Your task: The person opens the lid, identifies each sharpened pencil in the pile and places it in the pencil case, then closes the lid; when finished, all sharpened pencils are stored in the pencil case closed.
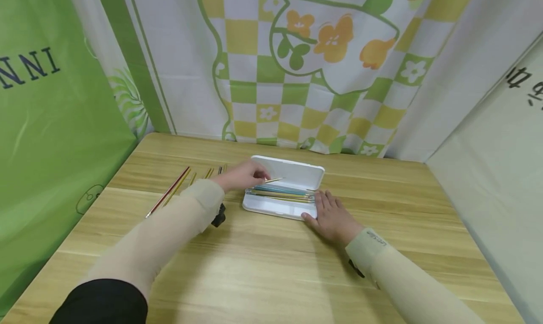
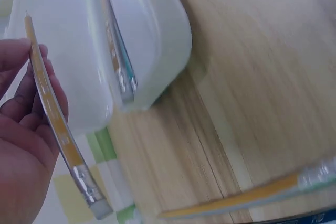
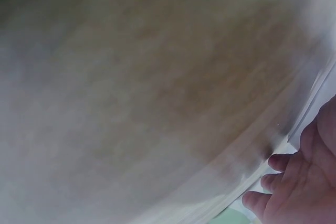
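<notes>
A white pencil case lies open on the table, its lid tilted up at the back. Inside are several yellow and teal pencils, side by side. Over the case my left hand pinches a yellow pencil between thumb and fingers; the pencil has a sharp tip, a silver ferrule and a pale eraser. My right hand rests at the case's right end, thumb at the front rim and the other fingers extended along the side. The right wrist view is blurred, showing part of the right hand beside a white edge.
Left of the case, several loose pencils lie on the wooden table, among them a red pencil and yellow ones, partly hidden behind the left arm. A patterned curtain hangs along the back edge, with a green cloth at left.
</notes>
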A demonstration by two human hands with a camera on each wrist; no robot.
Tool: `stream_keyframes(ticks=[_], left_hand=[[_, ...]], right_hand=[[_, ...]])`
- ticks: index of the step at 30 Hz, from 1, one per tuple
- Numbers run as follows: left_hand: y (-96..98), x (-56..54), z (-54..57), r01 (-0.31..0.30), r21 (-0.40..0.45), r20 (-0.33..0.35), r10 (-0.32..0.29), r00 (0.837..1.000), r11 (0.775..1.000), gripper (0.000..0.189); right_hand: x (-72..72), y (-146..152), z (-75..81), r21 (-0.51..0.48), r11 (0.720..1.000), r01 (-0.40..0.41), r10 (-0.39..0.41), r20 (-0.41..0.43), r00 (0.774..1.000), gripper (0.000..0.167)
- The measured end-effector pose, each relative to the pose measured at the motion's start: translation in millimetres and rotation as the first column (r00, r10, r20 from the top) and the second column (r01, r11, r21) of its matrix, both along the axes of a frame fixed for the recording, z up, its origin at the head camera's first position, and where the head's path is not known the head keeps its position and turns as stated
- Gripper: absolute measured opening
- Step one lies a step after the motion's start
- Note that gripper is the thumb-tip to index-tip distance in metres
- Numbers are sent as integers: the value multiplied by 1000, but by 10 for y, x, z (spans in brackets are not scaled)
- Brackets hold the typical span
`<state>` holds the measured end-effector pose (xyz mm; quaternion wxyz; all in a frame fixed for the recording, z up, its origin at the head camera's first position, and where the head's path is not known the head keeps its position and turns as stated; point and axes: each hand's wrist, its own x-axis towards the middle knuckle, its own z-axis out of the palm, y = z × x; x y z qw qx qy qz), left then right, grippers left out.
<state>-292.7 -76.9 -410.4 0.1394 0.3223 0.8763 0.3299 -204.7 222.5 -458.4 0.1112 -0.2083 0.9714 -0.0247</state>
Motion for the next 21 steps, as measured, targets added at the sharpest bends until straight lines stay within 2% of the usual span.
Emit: stream_keyframes(ticks=[3, 6, 10, 14, 17, 21], left_hand=[[92, -16, -24, 25, -24, -45, -26, 999, 999, 23], [176, -32, -43, 41, -42, -56, -43, 997, 998, 23], [287, -64, -80, 56, -65, -52, -59, 997, 996, 24], [380, -91, -112, 55, -77, -37, -58, 998, 995, 25], [457, -133, -158, 63, -86, -55, -68, 996, 994, 24], [550, -148, -220, 96, -114, -91, -106, 990, 989, 21]], right_hand=[[-16, 3, -21, -6, 1000, -4, 3, -7, 1000, 88], [-43, 13, -71, 9, 1000, -3, 3, -17, 1000, 92], [-62, 49, -148, 11, 1000, -2, 3, -48, 999, 96], [-72, 67, -184, -3, 1000, -10, 10, -75, 997, 92], [-59, 56, -160, 8, 1000, -12, 12, -73, 997, 90], [-16, 10, -52, 10, 1000, -7, 7, -38, 999, 88]])
